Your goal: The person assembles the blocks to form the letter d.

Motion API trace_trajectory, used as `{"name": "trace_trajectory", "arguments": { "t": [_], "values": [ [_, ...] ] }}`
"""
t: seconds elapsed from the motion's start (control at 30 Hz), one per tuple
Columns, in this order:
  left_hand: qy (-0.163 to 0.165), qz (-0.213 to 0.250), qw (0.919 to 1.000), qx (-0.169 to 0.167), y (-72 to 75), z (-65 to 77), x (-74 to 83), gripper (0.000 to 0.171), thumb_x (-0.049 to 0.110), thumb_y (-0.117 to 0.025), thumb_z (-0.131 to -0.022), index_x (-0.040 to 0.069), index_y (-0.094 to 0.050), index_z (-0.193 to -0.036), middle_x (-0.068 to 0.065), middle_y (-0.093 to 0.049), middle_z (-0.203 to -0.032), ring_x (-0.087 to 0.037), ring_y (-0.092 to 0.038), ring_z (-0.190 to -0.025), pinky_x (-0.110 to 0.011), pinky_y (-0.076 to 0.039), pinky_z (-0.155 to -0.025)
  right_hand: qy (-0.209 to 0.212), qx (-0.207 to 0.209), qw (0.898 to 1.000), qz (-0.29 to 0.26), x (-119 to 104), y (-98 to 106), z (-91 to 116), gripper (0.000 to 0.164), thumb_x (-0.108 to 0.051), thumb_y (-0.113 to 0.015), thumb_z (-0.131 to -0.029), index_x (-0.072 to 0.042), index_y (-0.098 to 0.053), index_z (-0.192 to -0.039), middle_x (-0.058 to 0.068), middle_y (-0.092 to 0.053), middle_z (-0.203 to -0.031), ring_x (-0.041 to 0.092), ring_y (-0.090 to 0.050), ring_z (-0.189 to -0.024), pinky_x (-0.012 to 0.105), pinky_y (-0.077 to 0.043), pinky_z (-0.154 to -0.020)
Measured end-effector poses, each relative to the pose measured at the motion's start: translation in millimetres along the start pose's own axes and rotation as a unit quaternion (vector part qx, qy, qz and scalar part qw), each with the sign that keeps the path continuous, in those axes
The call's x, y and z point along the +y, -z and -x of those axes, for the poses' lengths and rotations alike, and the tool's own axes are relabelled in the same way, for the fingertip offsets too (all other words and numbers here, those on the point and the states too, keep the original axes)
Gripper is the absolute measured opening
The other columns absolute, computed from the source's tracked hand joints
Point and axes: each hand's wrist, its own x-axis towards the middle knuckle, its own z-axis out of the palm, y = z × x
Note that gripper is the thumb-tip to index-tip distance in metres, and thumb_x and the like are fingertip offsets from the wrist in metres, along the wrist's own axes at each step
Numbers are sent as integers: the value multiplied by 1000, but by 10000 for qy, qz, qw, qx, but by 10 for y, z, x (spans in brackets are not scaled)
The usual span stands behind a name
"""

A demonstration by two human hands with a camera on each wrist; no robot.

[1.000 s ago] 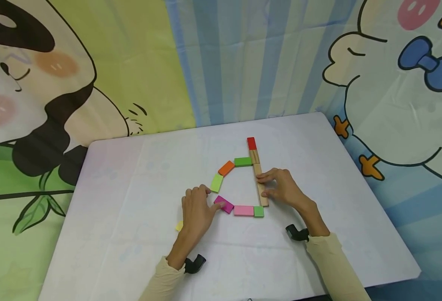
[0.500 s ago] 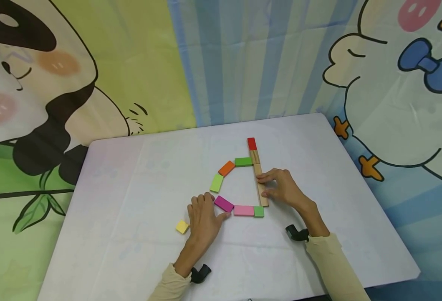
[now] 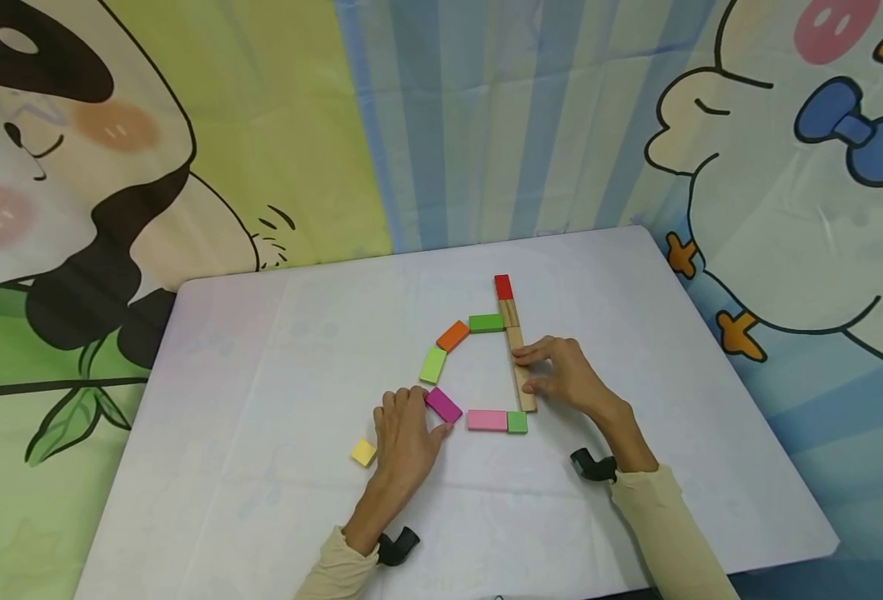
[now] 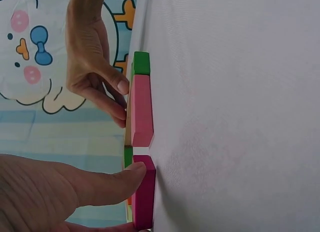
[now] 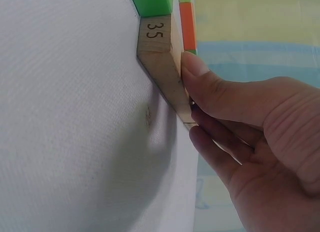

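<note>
My left hand pinches a magenta wooden block lengthwise; the left wrist view shows the thumb on its near end and a fingertip at the other. Beside it, across a small gap, lie a pink block and a small green block. My right hand rests its thumb and fingertips on a long plain wooden block, stamped 35 on its end. Past the magenta block are lime, orange and green blocks, curving round to the wooden column.
A red block caps the column's far end, above a shorter plain block. One yellow block lies apart, left of my left hand. All sit on a white-covered table with a cartoon-printed cloth behind.
My left hand first shifts down and right, then draws the magenta block slightly left and up, turning it and parting it from the pink block. My right hand stays put.
</note>
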Motion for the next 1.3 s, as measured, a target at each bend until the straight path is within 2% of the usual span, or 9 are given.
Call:
{"name": "trace_trajectory", "arguments": {
  "t": [0.37,0.57,1.3],
  "values": [
    [7,140,9999,-80,44,-9,-26,60,15,-97,-83,-7,-70,-132,-21,-72,-116,-30,-53,-99,-39,-34,-82,17,20,10000,-6,8,3,-6,50,0,-97,-76,-1,-81,-124,11,-78,-136,39,-68,-133,61,-48,-118],
    [-5,203,9998,-83,48,-1,-27,59,14,-94,-85,-7,-69,-133,-23,-71,-119,-31,-53,-102,-39,-33,-82,144,40,9999,-50,16,11,1,50,2,-96,-75,2,-81,-123,14,-78,-135,40,-68,-132,62,-48,-117],
    [50,375,9992,-136,45,-16,-57,62,15,-95,-85,-4,-67,-138,-22,-71,-123,-30,-54,-106,-39,-34,-84,120,13,9999,-50,8,10,-1,50,2,-97,-75,2,-81,-122,14,-78,-135,40,-68,-133,61,-49,-117]
  ]
}}
